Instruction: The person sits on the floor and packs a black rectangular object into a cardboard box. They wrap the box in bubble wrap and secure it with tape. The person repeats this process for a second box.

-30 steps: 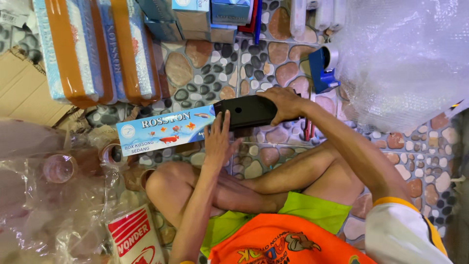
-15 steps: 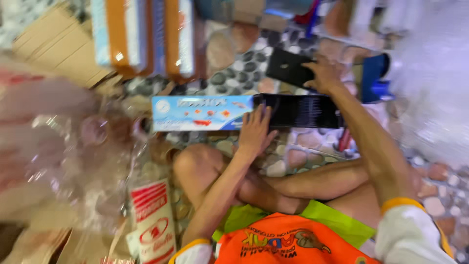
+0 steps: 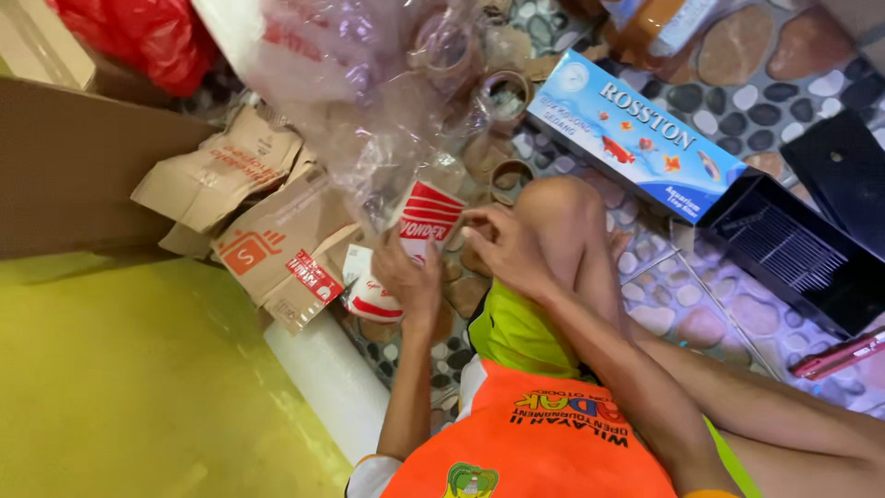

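Observation:
I sit on a pebble-pattern floor with one knee point(image 3: 562, 207) raised. My left hand point(image 3: 410, 277) grips a white roll with red print point(image 3: 369, 293) low beside the knee. My right hand point(image 3: 502, 244) pinches the roll's loose white-and-red end point(image 3: 426, 217), which stands up between the two hands. A long blue box with fish pictures point(image 3: 636, 138) lies past the knee, untouched. A black slotted tray point(image 3: 793, 249) sticks out of its right end.
Torn brown cardboard pieces point(image 3: 263, 235) lie left of the hands. A crumpled clear plastic bag point(image 3: 369, 83) and a red bag point(image 3: 138, 37) are above. A white foam roll point(image 3: 332, 378) lies along the yellow floor point(image 3: 111, 369). A pink tool point(image 3: 843, 355) lies at the right.
The view has swung left. Both hands have left the blue box and its black tray and now hold the red-and-white roll by the knee.

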